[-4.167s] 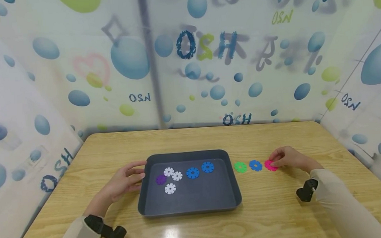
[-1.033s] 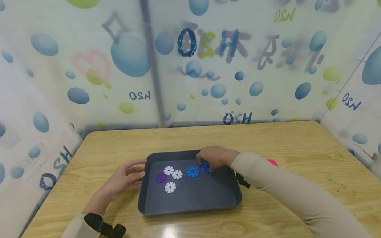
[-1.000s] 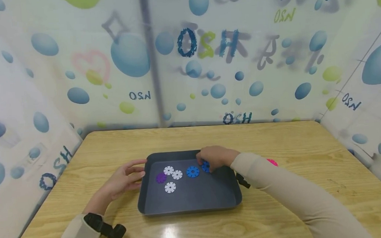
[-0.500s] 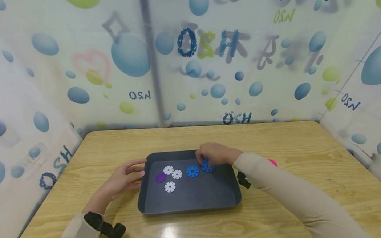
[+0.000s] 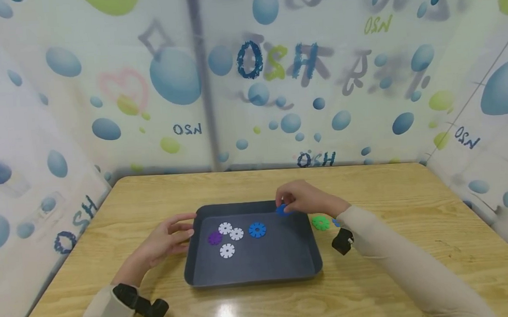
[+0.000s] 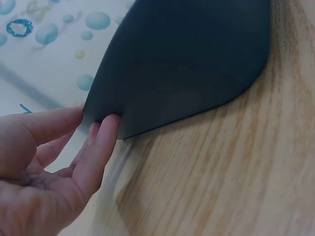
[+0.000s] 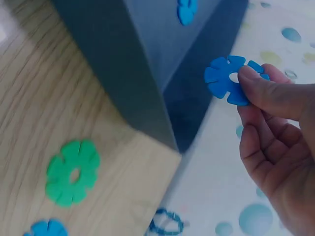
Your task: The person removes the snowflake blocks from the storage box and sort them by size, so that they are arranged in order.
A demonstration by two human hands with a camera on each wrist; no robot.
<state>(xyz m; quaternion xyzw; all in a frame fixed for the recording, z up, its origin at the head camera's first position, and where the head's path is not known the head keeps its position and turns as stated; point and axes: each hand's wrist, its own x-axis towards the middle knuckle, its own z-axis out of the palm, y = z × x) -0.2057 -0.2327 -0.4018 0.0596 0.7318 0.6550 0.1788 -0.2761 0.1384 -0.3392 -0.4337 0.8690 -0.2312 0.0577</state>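
Note:
Thumb and fingers of my right hand (image 5: pixel 309 197) pinch a blue notched plastic disc (image 7: pixel 221 76), raised above the back right of the dark grey tray (image 5: pixel 267 269). My left hand (image 5: pixel 165 242) touches the tray's left wall with fingertips, its fingers fairly straight, as the left wrist view shows. Inside the tray lie another blue disc (image 5: pixel 257 230), a purple disc (image 5: pixel 215 238) and three white discs, one of them a white disc (image 5: pixel 227 251) nearer the front.
Just right of the tray, a green disc (image 5: pixel 321 222) lies on the wooden table (image 5: pixel 238 186). Beside it is a blue disc (image 7: pixel 47 229), partly covered by the right wrist in the head view. A patterned curtain (image 5: pixel 242 106) hangs behind the table.
Earlier my right hand was at a pink disc on the table, then moved to the tray. Within the last second it lifted a blue disc up and rightward. The left hand stays put.

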